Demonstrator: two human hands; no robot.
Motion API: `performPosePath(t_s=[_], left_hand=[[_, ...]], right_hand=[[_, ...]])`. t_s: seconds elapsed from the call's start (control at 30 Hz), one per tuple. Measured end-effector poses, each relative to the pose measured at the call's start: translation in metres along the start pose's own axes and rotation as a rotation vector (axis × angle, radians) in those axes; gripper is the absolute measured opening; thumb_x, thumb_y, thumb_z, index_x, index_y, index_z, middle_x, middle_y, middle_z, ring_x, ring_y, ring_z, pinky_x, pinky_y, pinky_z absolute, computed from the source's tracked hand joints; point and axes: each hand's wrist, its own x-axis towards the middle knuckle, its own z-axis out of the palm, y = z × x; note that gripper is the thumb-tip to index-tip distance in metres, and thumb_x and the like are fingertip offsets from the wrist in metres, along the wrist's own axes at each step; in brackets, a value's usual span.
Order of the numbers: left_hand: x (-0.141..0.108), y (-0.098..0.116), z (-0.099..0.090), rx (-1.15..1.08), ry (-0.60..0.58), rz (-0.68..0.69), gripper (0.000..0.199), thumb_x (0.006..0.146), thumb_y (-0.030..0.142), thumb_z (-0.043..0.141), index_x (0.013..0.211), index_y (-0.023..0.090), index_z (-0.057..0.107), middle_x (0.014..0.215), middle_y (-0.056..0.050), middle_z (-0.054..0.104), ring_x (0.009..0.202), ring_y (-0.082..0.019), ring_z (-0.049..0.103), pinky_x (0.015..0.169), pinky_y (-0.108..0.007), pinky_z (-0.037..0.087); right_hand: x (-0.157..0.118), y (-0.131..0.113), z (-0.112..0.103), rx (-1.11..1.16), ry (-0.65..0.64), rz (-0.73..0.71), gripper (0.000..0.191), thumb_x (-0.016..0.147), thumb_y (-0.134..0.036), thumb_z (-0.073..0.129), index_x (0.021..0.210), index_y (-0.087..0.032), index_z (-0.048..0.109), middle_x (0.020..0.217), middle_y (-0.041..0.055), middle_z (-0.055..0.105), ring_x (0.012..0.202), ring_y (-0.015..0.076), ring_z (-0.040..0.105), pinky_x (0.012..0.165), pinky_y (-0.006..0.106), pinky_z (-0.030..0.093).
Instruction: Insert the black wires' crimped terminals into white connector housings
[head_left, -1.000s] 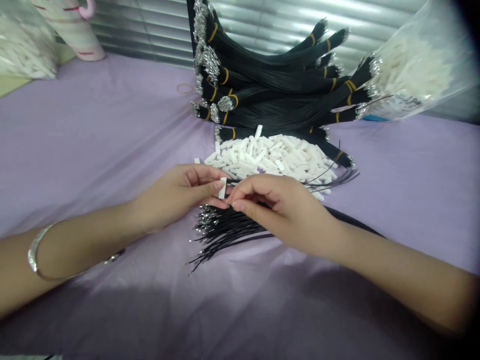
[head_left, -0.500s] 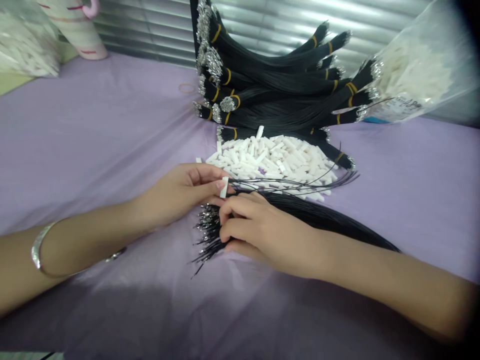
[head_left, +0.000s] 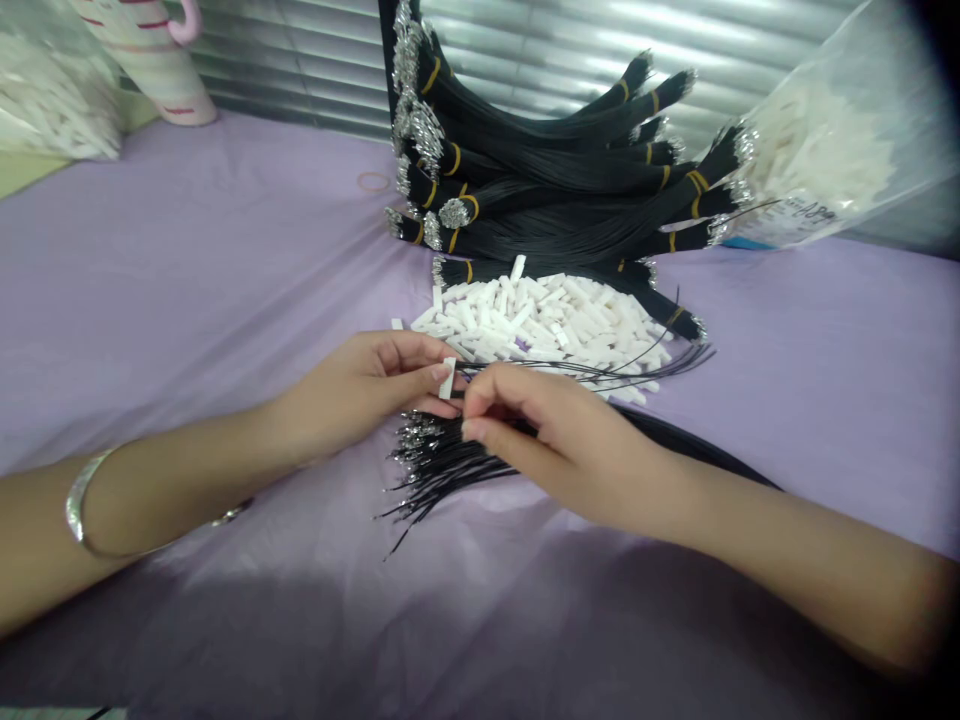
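Note:
My left hand [head_left: 382,372] holds a small white connector housing [head_left: 448,379] upright between thumb and fingers. Several thin black wires [head_left: 667,364] run from it to the right. Close by, my right hand [head_left: 562,430] is pinched, thumb against forefinger, on what looks like a black wire; its tip is hardly visible between the hands. Beneath the right hand lies a loose bundle of black wires [head_left: 450,462] with silvery metal terminals fanned out at the left end. Just behind both hands is a heap of white connector housings [head_left: 555,318].
Tied bundles of black wires [head_left: 540,215] with yellow bands are stacked at the back against blinds [head_left: 300,70]. A clear bag of white parts [head_left: 825,170] leans at the right; another bag [head_left: 52,100] and a striped cup [head_left: 161,60] stand at the left. A purple cloth [head_left: 225,250] covers the table.
My right hand has lifted off the loose wire bundle and moved up, turning into a pinch beside the housing. My left hand stays nearly still with the connector housing.

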Motion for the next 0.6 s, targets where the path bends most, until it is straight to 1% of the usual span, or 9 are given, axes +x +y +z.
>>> performPosePath(t_s=[0.1,0.17,0.27,0.33,0.6], left_hand=[[0.000,0.001,0.000,0.019,-0.005,-0.013,0.014,0.085,0.024,0.059,0.092,0.014,0.064,0.088,-0.003,0.067,0.080,-0.012,0.065,0.079,-0.023,0.054],[-0.001,0.001,0.000,0.023,0.009,-0.023,0.015,0.085,0.024,0.059,0.094,0.013,0.063,0.090,-0.003,0.067,0.080,-0.012,0.066,0.079,-0.024,0.055],[-0.001,0.001,0.001,0.035,0.009,-0.020,0.015,0.085,0.023,0.058,0.094,0.011,0.062,0.090,-0.004,0.067,0.080,-0.012,0.066,0.078,-0.024,0.055],[-0.001,0.002,0.002,0.051,0.004,-0.018,0.015,0.085,0.023,0.058,0.093,0.011,0.062,0.089,-0.004,0.067,0.080,-0.012,0.066,0.079,-0.024,0.055],[-0.001,0.003,0.002,0.074,0.020,-0.025,0.015,0.084,0.024,0.059,0.092,0.011,0.063,0.089,-0.004,0.067,0.079,-0.013,0.066,0.078,-0.024,0.055]], right_hand=[[0.003,0.003,-0.005,-0.055,0.202,-0.004,0.008,0.084,-0.014,0.047,0.078,-0.015,0.052,0.063,-0.0045,0.050,0.053,0.0044,0.042,0.053,0.019,0.035],[0.006,0.007,-0.007,-0.135,0.254,0.009,0.009,0.082,-0.014,0.048,0.074,-0.015,0.052,0.061,-0.0042,0.050,0.052,0.0049,0.042,0.052,0.020,0.034],[0.010,0.014,-0.005,-0.186,0.236,0.033,0.010,0.082,-0.016,0.049,0.073,-0.014,0.054,0.060,-0.0038,0.052,0.053,0.0054,0.044,0.053,0.021,0.034],[0.011,0.017,-0.003,-0.195,0.245,0.035,0.010,0.082,-0.017,0.049,0.074,-0.014,0.055,0.062,-0.0034,0.054,0.054,0.0056,0.045,0.054,0.021,0.034],[0.013,0.019,-0.001,-0.245,0.262,0.014,0.007,0.079,-0.015,0.052,0.073,-0.013,0.055,0.062,-0.0031,0.054,0.054,0.0055,0.045,0.056,0.020,0.034]])
